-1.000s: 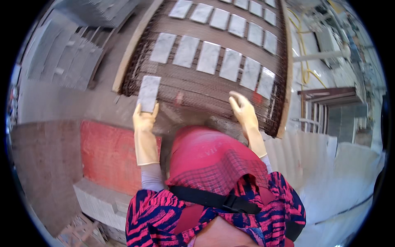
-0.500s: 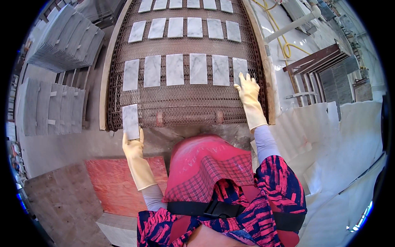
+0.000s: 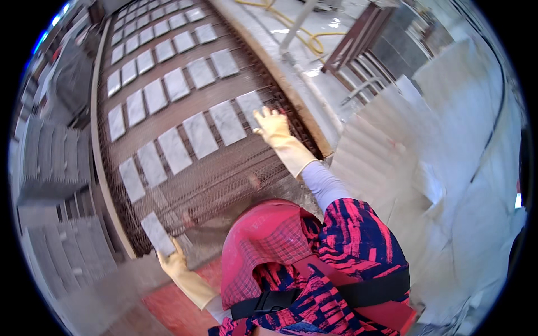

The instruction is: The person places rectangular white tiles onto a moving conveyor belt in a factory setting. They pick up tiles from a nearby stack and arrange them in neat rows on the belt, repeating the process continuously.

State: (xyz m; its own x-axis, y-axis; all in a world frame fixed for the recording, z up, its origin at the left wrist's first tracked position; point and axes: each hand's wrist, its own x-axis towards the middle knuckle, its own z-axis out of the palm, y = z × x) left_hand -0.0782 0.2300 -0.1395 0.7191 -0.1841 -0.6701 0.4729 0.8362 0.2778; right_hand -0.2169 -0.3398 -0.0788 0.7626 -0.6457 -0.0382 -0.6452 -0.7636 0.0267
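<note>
Marble tiles, white with grey veins, lie in rows on a brown wire-mesh conveyor belt (image 3: 224, 173). My left hand (image 3: 175, 263), in a cream rubber glove, grips the lower end of a single marble tile (image 3: 158, 232) at the near left corner of the belt. My right hand (image 3: 273, 127), gloved the same way, has its fingers apart at the lower right edge of the end tile (image 3: 250, 105) in the nearest row. Whether those fingertips touch it is hard to tell.
Wooden rails (image 3: 280, 78) border the belt. Stacks of grey slabs (image 3: 53, 162) stand at the left, and a red board (image 3: 185, 302) lies below. To the right are a brown metal rack (image 3: 358, 42), a yellow hose (image 3: 316, 46) and pale crumpled sheeting (image 3: 403, 162).
The whole view has turned, so the belt now slants up to the left. My left hand still grips its tile. My right fingers sit lower against the end tile than before.
</note>
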